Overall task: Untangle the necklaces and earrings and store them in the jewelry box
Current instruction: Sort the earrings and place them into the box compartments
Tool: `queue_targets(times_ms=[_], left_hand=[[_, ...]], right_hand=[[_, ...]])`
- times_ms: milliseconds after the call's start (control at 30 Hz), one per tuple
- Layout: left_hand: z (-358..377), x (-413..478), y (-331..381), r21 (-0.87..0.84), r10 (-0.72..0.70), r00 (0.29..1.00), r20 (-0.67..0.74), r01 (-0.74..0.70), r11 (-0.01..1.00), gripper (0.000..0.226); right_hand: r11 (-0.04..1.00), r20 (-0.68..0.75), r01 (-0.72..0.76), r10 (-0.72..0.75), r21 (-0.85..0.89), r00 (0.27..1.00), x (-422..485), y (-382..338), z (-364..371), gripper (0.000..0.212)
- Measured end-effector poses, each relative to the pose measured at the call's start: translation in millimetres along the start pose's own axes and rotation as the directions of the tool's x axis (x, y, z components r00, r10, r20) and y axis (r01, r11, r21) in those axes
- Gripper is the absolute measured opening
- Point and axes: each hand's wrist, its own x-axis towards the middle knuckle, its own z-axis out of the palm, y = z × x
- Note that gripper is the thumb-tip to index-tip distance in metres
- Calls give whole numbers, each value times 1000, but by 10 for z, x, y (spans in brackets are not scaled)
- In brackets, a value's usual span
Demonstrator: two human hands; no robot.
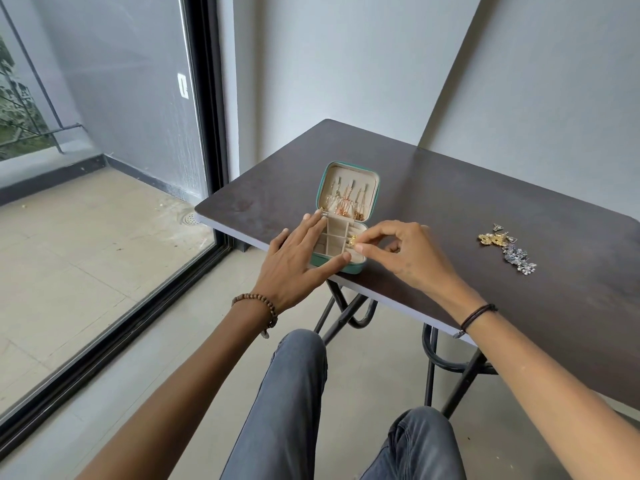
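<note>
Nearest the camera, two knees in grey jeans (294, 403) are showing below the near edge of the dark brown folding table (450, 216), and two forearms are reaching forward over them, the left one wearing a brown beaded bracelet (258, 304), the right one a thin black cord bracelet (479, 315).

A little farther in, the left hand (294, 261) is lying spread and flat on the near left part of the small teal jewelry box (356, 268), fingers extended, gripping nothing and seemingly steadying the box. The right hand (412, 251) is curling over the box's right side, thumb and forefinger pinched together on a small gold earring (352, 241) that is sitting at a right-hand compartment of the beige divided tray.

By my reading, the step in hand is placing this earring. Next the pinch needs to loosen so the piece is dropping into its compartment, and then the right hand needs to be reaching well to the right.

There, one loose cluster of gold and silver earrings (507, 249) is waiting on the table, well apart from the box; the pieces are too small to count.

Farthest, the box's one upright lid (348, 188) is holding what look like three hanging gold necklaces (346, 202), so that part appears done.
</note>
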Motion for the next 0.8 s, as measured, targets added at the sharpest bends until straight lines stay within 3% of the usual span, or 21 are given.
queue_targets(times_ms=[533,800], left_hand=[[15,9,8,-15,-6,1000,-4,6,1000,79],[-53,-29,88,1,3,999,-43,-3,1000,77]], right_hand=[[999,-66,37,-38,-10,997,-69,34,106,10],[984,-21,115,-119,-136,993,-97,8,115,16]])
